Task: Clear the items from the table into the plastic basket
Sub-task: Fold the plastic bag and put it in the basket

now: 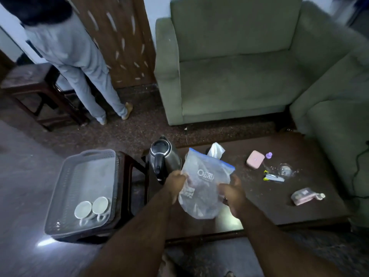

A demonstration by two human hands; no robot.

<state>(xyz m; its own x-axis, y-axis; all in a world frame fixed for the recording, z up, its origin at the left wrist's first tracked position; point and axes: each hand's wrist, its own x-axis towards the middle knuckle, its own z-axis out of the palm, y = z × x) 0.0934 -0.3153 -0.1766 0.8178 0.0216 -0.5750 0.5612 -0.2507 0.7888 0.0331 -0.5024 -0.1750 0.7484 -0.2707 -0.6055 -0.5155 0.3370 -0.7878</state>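
Both hands hold a clear zip bag (pixel 203 184) with a blue seal strip above the dark table (pixel 311 212). My left hand (pixel 176 181) grips its left edge and my right hand (pixel 232 193) grips its right side. A grey plastic basket (pixel 65 188) stands on a low stool to the left, with two white cups (pixel 91 206) in its near corner. On the table lie a steel kettle (pixel 162 158), a pink box (pixel 255 159), a purple-capped bottle (pixel 268 154), pens (pixel 274 177), a glass piece (pixel 285 169) and a pink case (pixel 304 195).
White tissue (pixel 215 149) sticks up behind the bag. A green sofa (pixel 235 76) stands behind the table and another (pixel 339 116) at the right. A person (pixel 73 62) stands at the back left beside a wooden side table (pixel 30 80). A cable (pixel 357 172) runs along the right.
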